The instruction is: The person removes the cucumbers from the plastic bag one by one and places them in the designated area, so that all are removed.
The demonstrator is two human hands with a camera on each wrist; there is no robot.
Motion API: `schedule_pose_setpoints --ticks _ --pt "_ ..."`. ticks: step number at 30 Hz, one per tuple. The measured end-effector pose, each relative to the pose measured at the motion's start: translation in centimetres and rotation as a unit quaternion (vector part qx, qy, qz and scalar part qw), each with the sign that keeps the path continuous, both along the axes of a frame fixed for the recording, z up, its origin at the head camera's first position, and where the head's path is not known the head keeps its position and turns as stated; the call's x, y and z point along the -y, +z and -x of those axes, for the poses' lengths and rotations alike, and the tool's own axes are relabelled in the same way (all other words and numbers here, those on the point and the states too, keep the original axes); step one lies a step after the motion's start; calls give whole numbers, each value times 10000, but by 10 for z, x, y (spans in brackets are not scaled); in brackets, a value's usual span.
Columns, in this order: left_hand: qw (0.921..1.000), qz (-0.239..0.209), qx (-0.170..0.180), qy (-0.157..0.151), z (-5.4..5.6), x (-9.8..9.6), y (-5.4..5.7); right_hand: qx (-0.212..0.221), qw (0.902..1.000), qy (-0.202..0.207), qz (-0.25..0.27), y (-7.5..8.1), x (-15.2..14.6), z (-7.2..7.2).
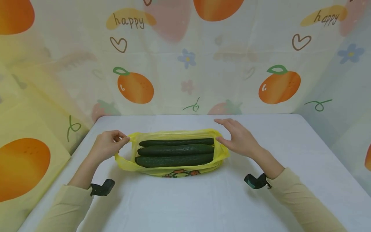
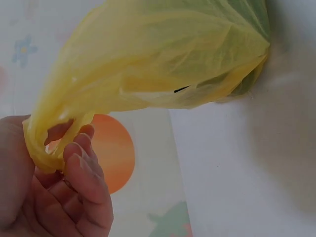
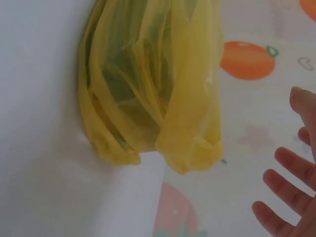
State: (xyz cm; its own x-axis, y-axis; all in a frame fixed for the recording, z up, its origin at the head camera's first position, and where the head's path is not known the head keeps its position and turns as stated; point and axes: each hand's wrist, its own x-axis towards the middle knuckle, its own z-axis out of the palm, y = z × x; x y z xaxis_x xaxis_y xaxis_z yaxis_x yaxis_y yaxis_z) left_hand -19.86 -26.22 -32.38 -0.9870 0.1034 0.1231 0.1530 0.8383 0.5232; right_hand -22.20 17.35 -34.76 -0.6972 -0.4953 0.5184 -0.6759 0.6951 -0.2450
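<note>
Curtain (image 1: 174,67), printed with fruit, is the biggest thing in my head feed; the white table (image 1: 185,203) stands before it. On the table I have the yellow bag (image 1: 179,134), its mouth facing up, and inside it, side by side, I count three cucumbers (image 1: 175,150). The right hand (image 1: 239,138) is just beside the bag's right end, fingers spread and gripping nothing; my right wrist feed shows a gap there. The left hand (image 1: 108,145) has its fingers curled, pinching the handle (image 2: 37,143) at the bag's left end. That one-sided grip is what worries me: were the bag raised by this loop alone, I'd expect its right end to sag, and the cucumbers could slide and spill out. Their weight might also stretch or tear such thin plastic.
</note>
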Motion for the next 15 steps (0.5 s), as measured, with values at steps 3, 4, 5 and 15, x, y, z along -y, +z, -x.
schedule_pose_setpoints --ticks 3,4,5,15 --pt "9999 -65 -79 81 0 0 -3 79 9999 15 67 1 3 -1" --pt "9998 -69 -141 103 0 0 -4 110 9999 19 85 1 3 -1" --pt "9997 -64 -208 124 0 0 -5 148 9998 15 111 1 4 -2" --pt "9973 -111 -640 351 0 -3 -9 681 9961 337 451 -1 19 -2"
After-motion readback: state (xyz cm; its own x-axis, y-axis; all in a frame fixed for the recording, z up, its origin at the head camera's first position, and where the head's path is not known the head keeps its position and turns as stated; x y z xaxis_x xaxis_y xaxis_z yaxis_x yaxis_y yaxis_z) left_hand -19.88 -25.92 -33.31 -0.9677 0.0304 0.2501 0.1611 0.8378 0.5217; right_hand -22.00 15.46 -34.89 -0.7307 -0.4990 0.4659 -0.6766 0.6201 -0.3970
